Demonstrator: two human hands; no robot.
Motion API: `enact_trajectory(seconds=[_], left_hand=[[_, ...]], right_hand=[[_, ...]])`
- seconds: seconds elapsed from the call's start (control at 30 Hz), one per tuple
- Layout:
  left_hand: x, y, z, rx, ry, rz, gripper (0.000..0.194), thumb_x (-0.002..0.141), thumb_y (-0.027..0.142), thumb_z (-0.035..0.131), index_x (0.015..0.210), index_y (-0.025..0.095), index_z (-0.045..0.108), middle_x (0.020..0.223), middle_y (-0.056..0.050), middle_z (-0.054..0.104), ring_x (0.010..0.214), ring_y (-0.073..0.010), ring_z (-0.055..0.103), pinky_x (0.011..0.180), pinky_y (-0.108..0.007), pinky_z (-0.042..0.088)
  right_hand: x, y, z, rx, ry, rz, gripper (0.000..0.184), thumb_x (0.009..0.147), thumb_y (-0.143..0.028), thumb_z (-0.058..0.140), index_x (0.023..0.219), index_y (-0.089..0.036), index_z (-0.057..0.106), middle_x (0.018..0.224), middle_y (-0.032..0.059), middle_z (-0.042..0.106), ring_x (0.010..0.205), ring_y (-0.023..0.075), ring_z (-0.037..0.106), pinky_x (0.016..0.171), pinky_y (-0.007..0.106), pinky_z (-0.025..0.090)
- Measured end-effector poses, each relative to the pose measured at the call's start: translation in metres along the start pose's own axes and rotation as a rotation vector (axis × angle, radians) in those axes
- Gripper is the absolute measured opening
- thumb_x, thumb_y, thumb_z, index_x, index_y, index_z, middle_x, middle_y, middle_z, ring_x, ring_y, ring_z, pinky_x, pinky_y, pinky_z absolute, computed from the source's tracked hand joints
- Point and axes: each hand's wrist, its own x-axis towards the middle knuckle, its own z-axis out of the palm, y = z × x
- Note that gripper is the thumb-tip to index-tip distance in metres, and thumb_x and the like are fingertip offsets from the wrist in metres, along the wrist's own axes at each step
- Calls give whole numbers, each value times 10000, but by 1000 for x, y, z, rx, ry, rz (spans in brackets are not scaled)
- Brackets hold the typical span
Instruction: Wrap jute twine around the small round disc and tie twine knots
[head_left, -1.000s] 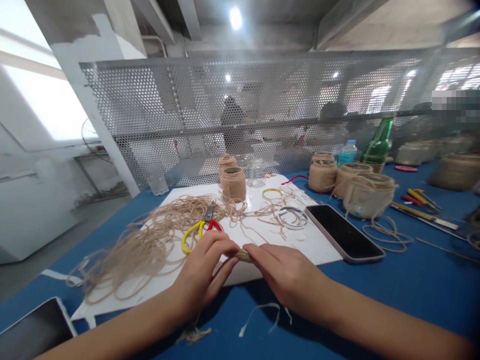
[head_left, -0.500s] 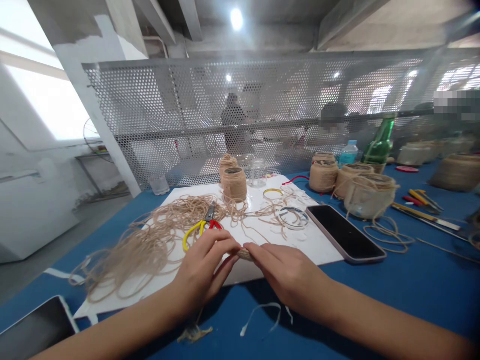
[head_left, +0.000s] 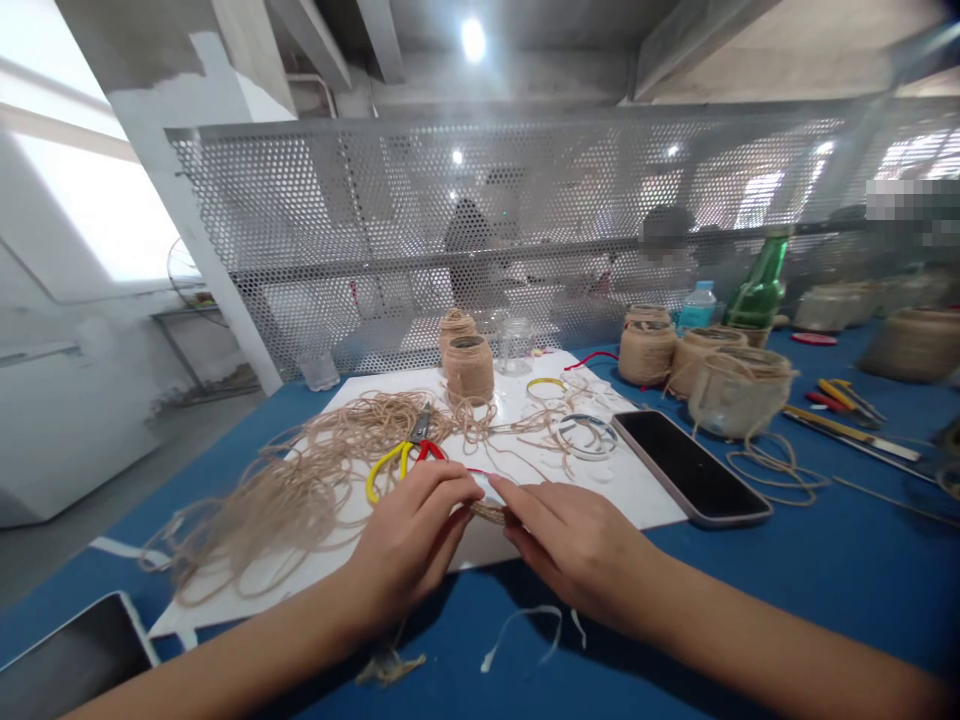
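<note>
1. Blue table (head_left: 787, 590): wide and flat under both forearms, open bare room right of the fingers and toward the near edge.
2. White board (head_left: 645, 490): flat sheet just beyond the fingertips, its near edge right under them; a lip likely to snag anything dragged across.
3. Twine heap (head_left: 300, 480): loose tangle left of and beyond the left fingers; soft, light, prone to trail and catch.
4. Phone (head_left: 690, 465): right of and beyond the right fingers, half on the board; another dark screen at the near left corner, well apart.
5. Jars (head_left: 469, 368): twine-wrapped, upright, well beyond the fingers; glass probably, so fragile.
6. Scissors (head_left: 397, 458): yellow and red handles just beyond the left fingers, lying on the twine.
7. Left hand (head_left: 409, 545): fingers narrow, pinched on the left end of the wrapped piece.
8. Right hand (head_left: 577, 545): fingers narrow, pinching its right end.
9. Wrapped piece (head_left: 491, 512): small, twine-covered, between both sets of fingertips at the board's near edge; looks light, rough, easy to grip, best held at the ends so the winding stays tight.
</note>
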Motion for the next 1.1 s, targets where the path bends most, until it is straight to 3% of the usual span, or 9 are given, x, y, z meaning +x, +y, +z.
enact_trajectory(seconds=[0.5,0.7,0.9,1.03,1.1], left_hand=[[0,1,1,-71,6,-79,177,819,96,454,973,172,493,912,-77,559,888,-184,514,772,-329,449],[1,5,-2,-34,-83,-63,229,799,131,501,1022,175,474,869,-61,572,799,-167,531,706,-306,458],[-3,1,1,33,17,100,252,799,99,509,1032,195,514,872,-58,604,762,-147,545,673,-273,453],[-2,4,-1,-21,74,96,263,786,50,506,1013,183,515,855,-63,595,757,-152,526,670,-289,448],[-1,5,-2,-59,92,60,256,785,45,505,1004,177,512,853,-65,583,766,-155,521,670,-291,449]], right_hand=[[-1,3,-3,-15,80,-34,274,861,-120,439,1120,-72,515,884,121,649,853,190,609,724,308,501],[-1,4,-2,7,69,-53,290,860,-91,408,1127,-51,512,833,123,644,767,181,603,652,298,502],[-1,0,0,88,48,-38,315,862,-90,388,1160,-74,489,807,113,639,747,179,598,632,296,494],[1,-1,-1,145,87,51,359,881,-162,399,1234,-91,400,811,87,647,723,159,604,637,284,491],[2,-1,-3,164,117,102,300,877,-197,427,1167,-121,441,802,64,648,711,148,604,642,277,484]])
